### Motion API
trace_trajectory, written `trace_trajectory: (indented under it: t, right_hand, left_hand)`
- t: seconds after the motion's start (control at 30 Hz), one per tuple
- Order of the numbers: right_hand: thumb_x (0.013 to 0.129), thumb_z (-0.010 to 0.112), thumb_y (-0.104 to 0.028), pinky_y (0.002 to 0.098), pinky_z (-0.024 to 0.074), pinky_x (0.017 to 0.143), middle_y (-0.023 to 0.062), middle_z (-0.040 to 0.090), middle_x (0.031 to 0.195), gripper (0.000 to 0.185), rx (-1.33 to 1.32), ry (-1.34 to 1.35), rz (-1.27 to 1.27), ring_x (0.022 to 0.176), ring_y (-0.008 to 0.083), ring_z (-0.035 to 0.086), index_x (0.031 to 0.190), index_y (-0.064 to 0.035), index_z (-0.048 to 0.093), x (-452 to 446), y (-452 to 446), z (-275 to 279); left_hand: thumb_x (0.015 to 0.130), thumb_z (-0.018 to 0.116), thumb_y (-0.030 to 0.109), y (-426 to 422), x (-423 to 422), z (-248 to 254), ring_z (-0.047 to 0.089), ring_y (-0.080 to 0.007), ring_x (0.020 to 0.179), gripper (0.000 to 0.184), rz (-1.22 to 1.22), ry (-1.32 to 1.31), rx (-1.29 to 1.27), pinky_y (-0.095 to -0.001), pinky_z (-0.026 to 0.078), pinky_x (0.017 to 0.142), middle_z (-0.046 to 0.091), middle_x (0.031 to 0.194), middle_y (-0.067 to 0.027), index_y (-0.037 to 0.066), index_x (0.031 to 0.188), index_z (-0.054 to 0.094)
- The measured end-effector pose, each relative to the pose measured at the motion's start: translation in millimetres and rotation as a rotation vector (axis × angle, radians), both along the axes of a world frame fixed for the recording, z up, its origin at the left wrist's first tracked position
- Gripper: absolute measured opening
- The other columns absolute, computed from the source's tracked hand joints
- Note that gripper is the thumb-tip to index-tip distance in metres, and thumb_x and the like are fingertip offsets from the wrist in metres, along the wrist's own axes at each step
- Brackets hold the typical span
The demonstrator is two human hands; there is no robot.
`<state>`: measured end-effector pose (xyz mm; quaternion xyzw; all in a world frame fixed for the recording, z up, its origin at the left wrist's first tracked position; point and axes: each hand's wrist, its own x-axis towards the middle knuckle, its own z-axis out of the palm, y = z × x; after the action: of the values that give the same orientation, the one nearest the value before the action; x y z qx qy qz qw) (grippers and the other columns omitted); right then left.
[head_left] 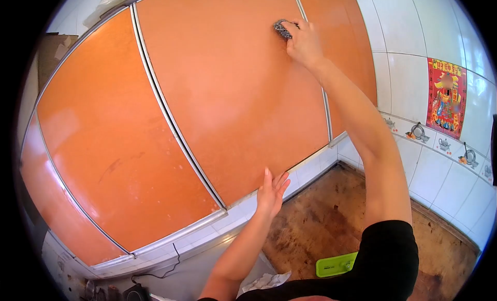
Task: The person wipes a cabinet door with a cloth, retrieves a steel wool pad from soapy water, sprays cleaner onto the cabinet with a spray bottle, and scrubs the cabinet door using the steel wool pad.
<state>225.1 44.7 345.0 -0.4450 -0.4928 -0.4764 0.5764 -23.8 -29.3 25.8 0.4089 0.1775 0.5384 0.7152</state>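
My right hand [306, 45] is closed around a dark grey mesh scrubber [282, 29], which it holds against the upper part of an orange cabinet door [222, 89]. That arm is stretched up and forward, close to the metal strip at the door's right edge. Lower down, my left hand [270, 195] is empty, its fingers spread and pointing up, in front of the door's bottom edge. Whether it touches the door I cannot tell. A faint darker streak runs down the door below the scrubber.
Another orange door [114, 130] with smudges is at the left. Below lie a stained brown countertop [321, 213], a bright green plastic object [334, 265] and crumpled white paper [266, 281]. A red poster [446, 98] hangs on the white tiled wall at right. A black cable [173, 262] runs at lower left.
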Motion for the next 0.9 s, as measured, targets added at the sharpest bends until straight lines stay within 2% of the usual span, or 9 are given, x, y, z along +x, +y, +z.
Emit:
trace_trajectory:
  t: [0.2,0.3,0.4,0.47,0.57,0.63,0.7,0.8,0.9]
  right_hand:
    - [0.075,0.055,-0.005,0.0435,0.0455,0.091,0.013,0.059,0.114,0.045,-0.124,0.042,0.011,0.106,0.0363,0.05,0.117,-0.0188,0.062,-12.0,-18.6,0.0]
    - [0.076,0.055,-0.005,0.0434,0.0444,0.093,0.0118,0.059,0.116,0.041,0.016,-0.211,0.051,0.108,0.0357,0.05,0.114,-0.0168,0.064,-35.5,-18.2,3.1]
    - [0.075,0.055,-0.005,0.0445,0.0454,0.091,0.0146,0.061,0.114,0.045,-0.074,0.044,-0.068,0.104,0.0363,0.053,0.119,-0.0148,0.062,-18.0,-6.9,51.8]
    - [0.076,0.055,-0.006,0.0456,0.0449,0.093,0.0147,0.062,0.113,0.045,-0.096,0.033,0.0,0.107,0.0371,0.053,0.12,-0.0144,0.061,-44.6,-27.7,71.9]
    - [0.077,0.055,-0.007,0.0462,0.0448,0.094,0.0153,0.06,0.117,0.046,0.094,-0.337,0.12,0.11,0.0382,0.051,0.122,-0.015,0.06,-100.8,-25.9,74.6]
    - [0.078,0.055,-0.008,0.0458,0.045,0.095,0.0154,0.058,0.121,0.048,0.106,-0.375,0.114,0.112,0.0384,0.051,0.125,-0.0157,0.059,-108.3,-25.2,83.8]
    - [0.078,0.055,-0.008,0.045,0.0453,0.096,0.0151,0.055,0.126,0.05,-0.085,-0.065,0.028,0.113,0.038,0.05,0.127,-0.0163,0.057,-92.4,-22.9,98.0]
    - [0.078,0.056,-0.009,0.0439,0.0455,0.096,0.0153,0.051,0.131,0.049,-0.058,-0.085,0.012,0.114,0.0374,0.05,0.127,-0.0162,0.058,-98.8,-28.7,91.0]
    - [0.079,0.057,-0.011,0.0438,0.0452,0.097,0.015,0.052,0.129,0.046,0.173,-0.582,0.134,0.117,0.0358,0.049,0.125,-0.0176,0.06,-110.8,-32.2,73.5]
  left_hand:
    - [0.094,0.051,0.049,-2.5,-0.5,0.4,0.048,-0.0289,0.124,0.062,-0.004,-0.021,-0.021,-0.0402,0.045,0.1,0.046,0.135,-0.0193,0.001,0.132,0.039]
    - [0.095,0.05,0.048,3.0,-1.8,-3.5,0.048,-0.0283,0.124,0.061,-0.032,-0.018,-0.011,-0.0402,0.045,0.1,0.047,0.134,-0.0186,0.002,0.132,0.039]
    - [0.095,0.05,0.047,5.4,-2.0,-6.2,0.047,-0.0284,0.125,0.06,-0.036,-0.027,-0.01,-0.0403,0.045,0.101,0.047,0.135,-0.0183,0.001,0.132,0.039]
    - [0.095,0.05,0.047,0.4,-2.2,-3.5,0.045,-0.0293,0.127,0.06,-0.035,-0.023,-0.012,-0.0404,0.044,0.101,0.045,0.136,-0.0194,0.002,0.133,0.038]
    - [0.096,0.05,0.047,-1.5,-4.9,-1.0,0.043,-0.0306,0.13,0.06,-0.042,-0.022,-0.027,-0.0409,0.043,0.102,0.043,0.138,-0.021,0.002,0.133,0.037]
    - [0.096,0.05,0.046,1.5,-2.1,-0.2,0.042,-0.0312,0.131,0.059,-0.054,-0.036,-0.025,-0.0413,0.043,0.103,0.042,0.139,-0.022,0.002,0.133,0.036]
    - [0.096,0.05,0.045,4.4,-4.1,-6.2,0.041,-0.0315,0.131,0.058,-0.061,-0.044,-0.025,-0.0417,0.042,0.104,0.042,0.139,-0.0226,0.003,0.133,0.035]
    - [0.096,0.051,0.044,-1.5,-4.7,0.4,0.041,-0.032,0.131,0.057,-0.063,-0.059,-0.062,-0.0427,0.041,0.104,0.041,0.139,-0.0237,0.003,0.132,0.035]
    - [0.096,0.052,0.043,1.4,-4.6,-2.8,0.042,-0.0326,0.131,0.056,-0.066,-0.058,-0.033,-0.0434,0.041,0.105,0.041,0.139,-0.0252,0.003,0.131,0.035]
